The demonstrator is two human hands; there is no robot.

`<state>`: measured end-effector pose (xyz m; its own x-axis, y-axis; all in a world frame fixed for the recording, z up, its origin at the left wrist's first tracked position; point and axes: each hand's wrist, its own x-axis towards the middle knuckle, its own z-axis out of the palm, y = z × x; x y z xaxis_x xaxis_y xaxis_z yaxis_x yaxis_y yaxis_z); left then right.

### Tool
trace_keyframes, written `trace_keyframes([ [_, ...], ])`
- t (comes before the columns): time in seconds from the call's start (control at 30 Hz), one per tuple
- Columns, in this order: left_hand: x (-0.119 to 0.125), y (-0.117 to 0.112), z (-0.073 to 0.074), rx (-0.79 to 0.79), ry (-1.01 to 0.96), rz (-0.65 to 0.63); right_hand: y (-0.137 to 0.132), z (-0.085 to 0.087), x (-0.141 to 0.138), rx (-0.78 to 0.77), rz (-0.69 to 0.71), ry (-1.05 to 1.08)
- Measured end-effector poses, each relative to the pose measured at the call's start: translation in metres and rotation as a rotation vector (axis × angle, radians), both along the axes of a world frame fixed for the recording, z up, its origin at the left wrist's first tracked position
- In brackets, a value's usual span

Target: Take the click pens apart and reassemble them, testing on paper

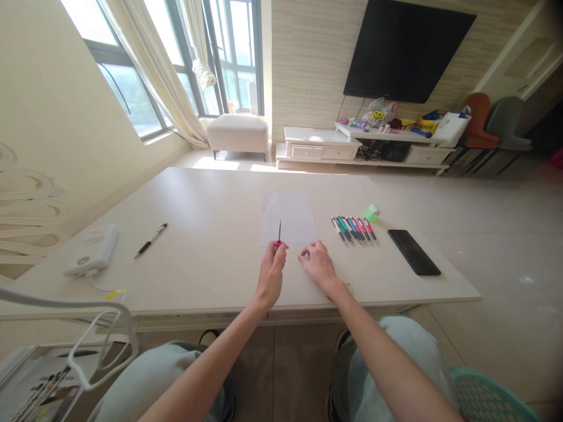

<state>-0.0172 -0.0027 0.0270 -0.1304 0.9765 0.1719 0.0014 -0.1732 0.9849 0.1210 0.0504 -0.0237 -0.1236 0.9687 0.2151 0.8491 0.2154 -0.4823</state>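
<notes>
My left hand is closed on a thin pen part, a dark refill with a pink end that points away from me over a white sheet of paper. My right hand rests at the sheet's near right corner, its fingers curled together on something small and pale that I cannot make out. Both hands sit near the front middle of the pale table.
A row of several coloured pens lies right of the paper, with a green tape roll and a black phone beyond. A black pen and a white power bank lie at the left. A teal basket stands by my right knee.
</notes>
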Motion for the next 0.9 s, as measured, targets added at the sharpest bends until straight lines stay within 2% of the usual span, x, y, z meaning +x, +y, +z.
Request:
trace_keyframes([
  [0.1,-0.001,0.001,-0.001,-0.014,0.076,0.006,0.002,-0.002,-0.003,0.011,0.017,0.020],
  [0.2,-0.003,0.002,-0.003,-0.026,0.169,0.017,0.005,0.003,-0.001,0.050,0.026,0.128],
  [0.37,-0.004,0.002,-0.004,-0.024,0.314,0.005,0.003,0.038,0.014,0.034,0.105,0.565],
  [0.43,-0.003,0.001,-0.003,-0.030,0.364,-0.010,-0.001,0.055,0.023,0.070,0.126,0.651],
  [0.5,-0.002,0.000,-0.003,-0.043,0.405,-0.018,-0.008,0.068,0.031,0.144,0.118,0.658],
  [0.6,0.001,0.000,-0.004,-0.054,0.460,-0.031,-0.016,0.078,0.039,0.290,0.139,0.603],
  [0.7,0.003,-0.001,-0.006,-0.051,0.517,-0.041,-0.021,0.081,0.043,0.398,0.190,0.523],
  [0.9,0.003,0.000,-0.007,-0.044,0.593,-0.062,-0.020,0.079,0.045,0.469,0.248,0.431],
])
